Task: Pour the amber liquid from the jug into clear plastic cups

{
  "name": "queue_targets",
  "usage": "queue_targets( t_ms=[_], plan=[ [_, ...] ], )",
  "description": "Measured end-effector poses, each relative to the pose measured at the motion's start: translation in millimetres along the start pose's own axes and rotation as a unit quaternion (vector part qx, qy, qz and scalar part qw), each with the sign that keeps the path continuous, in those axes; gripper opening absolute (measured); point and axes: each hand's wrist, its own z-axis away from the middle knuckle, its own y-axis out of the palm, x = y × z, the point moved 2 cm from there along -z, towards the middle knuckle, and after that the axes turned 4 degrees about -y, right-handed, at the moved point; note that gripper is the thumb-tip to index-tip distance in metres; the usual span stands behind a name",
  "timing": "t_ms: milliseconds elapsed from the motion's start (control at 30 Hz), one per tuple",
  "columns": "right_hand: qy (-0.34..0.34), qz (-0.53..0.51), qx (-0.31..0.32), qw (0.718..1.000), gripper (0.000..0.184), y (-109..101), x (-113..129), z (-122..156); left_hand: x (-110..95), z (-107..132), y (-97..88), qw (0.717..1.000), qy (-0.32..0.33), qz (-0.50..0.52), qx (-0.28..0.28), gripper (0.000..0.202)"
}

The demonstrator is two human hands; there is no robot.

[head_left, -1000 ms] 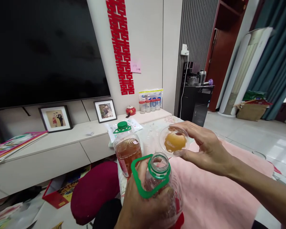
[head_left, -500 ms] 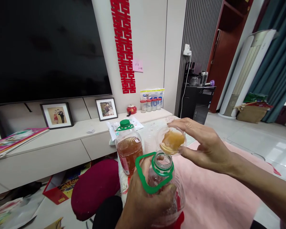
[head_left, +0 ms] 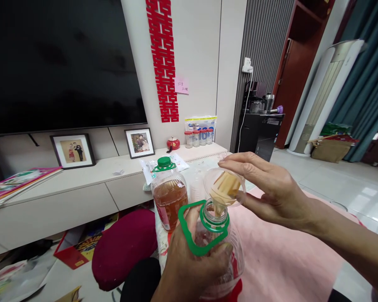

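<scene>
My left hand (head_left: 197,260) is wrapped round a clear plastic jug (head_left: 234,247) with a green handle ring (head_left: 183,224) and an open mouth. My right hand (head_left: 267,191) grips a clear plastic cup (head_left: 209,178) by its rim and base, tilted over the jug's neck. Yellowish-brown liquid (head_left: 219,205) runs from the cup into the mouth. Just beyond stands a second jug (head_left: 170,195), capped in green and holding reddish-brown liquid. Behind the tilted cup, a clear stack that looks like plastic cups (head_left: 197,188) is partly hidden.
A pink cloth (head_left: 280,247) covers the table on the right. To the left is a dark red round stool (head_left: 124,249). Along the wall, a white cabinet (head_left: 82,184) carries framed photos (head_left: 140,142), a red pot (head_left: 173,143) and red-lidded jars (head_left: 195,138).
My right hand has tipped the cup further, and its liquid now flows into the jug's mouth. My left hand keeps its hold on the jug.
</scene>
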Motion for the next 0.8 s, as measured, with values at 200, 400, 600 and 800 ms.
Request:
queue_targets(
  t_ms=[200,400,600,800],
  plan=[
    [-0.017,-0.006,0.013,1.0,0.051,-1.6,-0.7,-1.2,-5.0,-0.6,-0.9,1.0,0.003,0.002,0.002,0.023],
    [-0.042,0.016,0.03,0.999,0.048,-2.7,0.3,-4.2,-3.3,-0.6,-1.7,1.0,0.004,-0.007,-0.004,0.029],
    [-0.075,0.036,0.014,0.996,0.039,-4.1,5.2,-10.6,-6.0,1.7,-0.2,1.0,0.013,0.011,0.002,0.025],
    [-0.102,0.069,0.022,0.992,0.038,-3.9,6.5,-12.6,-11.6,-1.0,-2.5,0.998,0.052,0.032,-0.001,0.025]
  ],
)
